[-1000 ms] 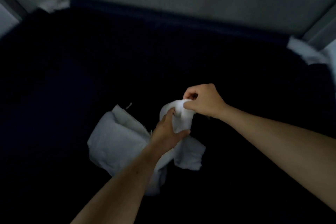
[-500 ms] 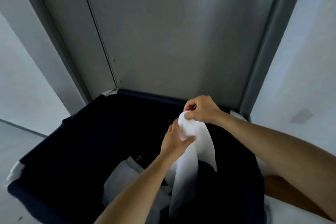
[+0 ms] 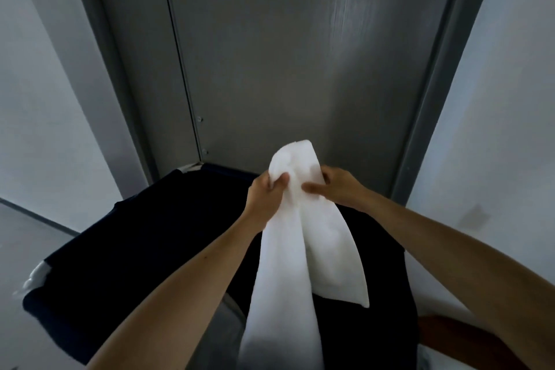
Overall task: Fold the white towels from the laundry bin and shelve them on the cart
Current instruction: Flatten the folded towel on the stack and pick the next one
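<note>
Higher than half a second ago, you are holding the white towel (image 3: 286,255) above the dark laundry bin (image 3: 126,249); your left hand (image 3: 265,194) and right hand (image 3: 338,189) are both pinching its bunched top while two tails are hanging down.

A white towel (image 3: 300,249) hangs in two long, soft lobes above the open dark navy laundry bin (image 3: 135,249). Its top is bunched into a hump where the left hand (image 3: 264,192) and right hand (image 3: 336,189) pinch it. The longer lobe runs past the lower edge of view.
</note>
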